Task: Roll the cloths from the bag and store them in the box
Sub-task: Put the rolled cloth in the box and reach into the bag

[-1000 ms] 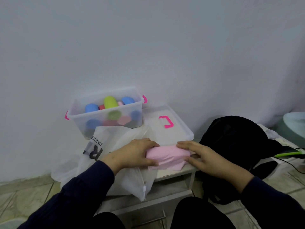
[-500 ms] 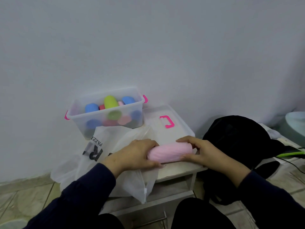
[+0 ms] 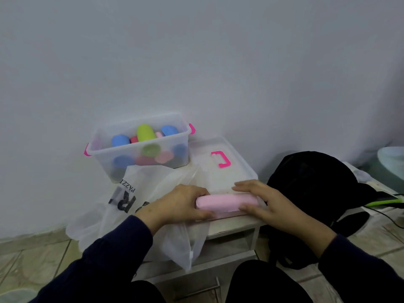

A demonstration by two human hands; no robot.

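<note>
Both hands clamp the rolled pink cloth [image 3: 226, 203] in front of the clear box [image 3: 140, 149]: left hand [image 3: 181, 204] one end, right hand [image 3: 262, 201] the other.

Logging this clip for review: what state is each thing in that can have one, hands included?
Pink cloth: rolled up, lying on the table.
Left hand: grip curled round the roll's left end.
Right hand: grip round the roll's right end.
Box: open, holding rolled cloths.
Lid: off, lying flat beside the box.
Plastic bag: slumped, draped over the table edge.
Backpack: slumped on the floor.
</note>
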